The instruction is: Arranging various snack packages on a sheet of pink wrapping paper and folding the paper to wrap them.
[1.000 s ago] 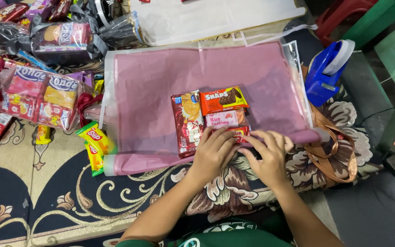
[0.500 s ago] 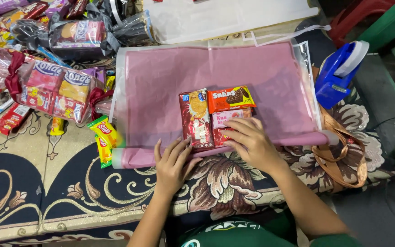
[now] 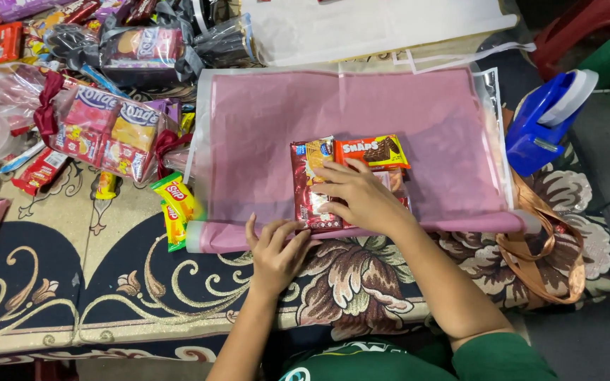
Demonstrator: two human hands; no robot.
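Snack packets upright under right hand, left hand on pink roll lying crosswise

Pink wrapping sheet, red snack packet, blue tape dispenser.

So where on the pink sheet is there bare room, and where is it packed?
The pink sheet is bare left of the snack packets, above them, and right toward the blue tape dispenser. Crowded: under the right hand, and the wrapped snack bundles off its left edge.
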